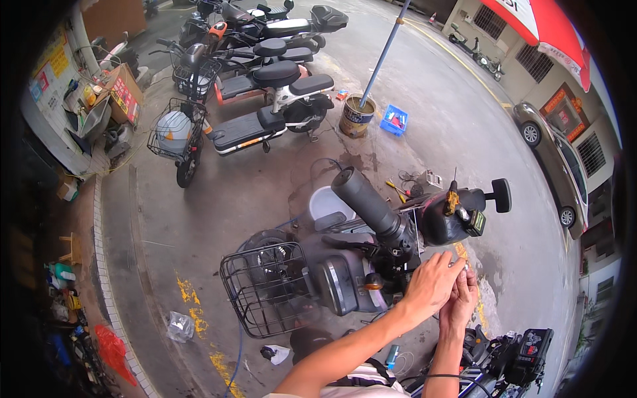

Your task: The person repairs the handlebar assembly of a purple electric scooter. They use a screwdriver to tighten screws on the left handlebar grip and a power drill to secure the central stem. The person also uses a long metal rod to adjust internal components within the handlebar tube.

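My left hand and my right hand meet just right of a dark electric scooter's front end. The fingers of both are pinched together around something small with a metallic glint, too small to name. A thick black handlebar grip rises beside them. Beyond my hands, a yellow-and-black power drill lies on the scooter's black seat. The scooter's black wire basket sticks out to the left.
Parked scooters stand at far left. A pole stands in a bucket beside a blue crate. A white basin and screwdrivers lie behind the scooter. Another vehicle's dark parts are close at lower right. A hose crosses the ground.
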`<state>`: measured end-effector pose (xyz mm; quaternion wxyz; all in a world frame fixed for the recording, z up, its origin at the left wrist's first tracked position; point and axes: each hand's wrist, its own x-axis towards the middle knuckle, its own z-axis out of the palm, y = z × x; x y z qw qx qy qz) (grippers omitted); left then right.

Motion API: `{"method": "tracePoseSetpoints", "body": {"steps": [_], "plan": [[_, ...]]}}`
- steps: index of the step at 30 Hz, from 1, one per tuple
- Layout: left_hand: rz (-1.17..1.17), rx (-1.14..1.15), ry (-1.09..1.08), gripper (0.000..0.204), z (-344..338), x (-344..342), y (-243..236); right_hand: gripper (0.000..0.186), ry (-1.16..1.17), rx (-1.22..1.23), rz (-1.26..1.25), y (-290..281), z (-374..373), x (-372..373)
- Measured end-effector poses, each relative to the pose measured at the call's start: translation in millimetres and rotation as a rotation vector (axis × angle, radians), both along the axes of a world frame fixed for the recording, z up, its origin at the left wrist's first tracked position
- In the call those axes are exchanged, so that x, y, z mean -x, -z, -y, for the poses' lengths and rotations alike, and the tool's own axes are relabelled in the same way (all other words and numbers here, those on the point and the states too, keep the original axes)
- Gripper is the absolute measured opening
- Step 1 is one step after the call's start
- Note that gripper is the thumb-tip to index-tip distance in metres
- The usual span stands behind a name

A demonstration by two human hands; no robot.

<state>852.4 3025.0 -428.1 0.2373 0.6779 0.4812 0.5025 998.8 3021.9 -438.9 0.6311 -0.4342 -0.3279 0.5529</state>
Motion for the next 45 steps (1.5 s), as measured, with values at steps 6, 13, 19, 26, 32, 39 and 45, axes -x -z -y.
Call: {"method": "tracePoseSetpoints", "body": {"steps": [6,13,19,26,32,39,45], "plan": [[0.063,0.072,0.085,0.045,20.0,15.1,-5.4,0.015,0.188,-0.061,0.134,-15.1,9.1,39.6],[0.242,-0.168,-0.143,0.021,67.9,109.1,23.5,0.011,0.217,0.060,0.240,-36.7,18.6,47.5],[1.392,0.863,-0.160,0.041,21.0,150.8,133.0,0.013,0.048,0.140,0.075,-58.1,32.5,53.5],[1.289,1.258,-0.208,0.062,-20.2,153.8,117.6,0.015,-0.074,0.129,0.019,-54.0,31.1,55.3],[1.122,1.223,-0.236,0.027,-49.8,132.5,124.5,0.012,-0.159,0.106,0.058,-47.6,16.5,45.4],[1.581,0.831,-0.400,0.033,-41.5,110.6,78.6,0.016,-0.240,0.114,0.008,-44.4,-1.6,28.8],[1.550,0.624,-0.435,0.041,14.0,116.0,71.2,0.016,-0.303,0.097,-0.018,-40.3,-10.5,24.6]]}}
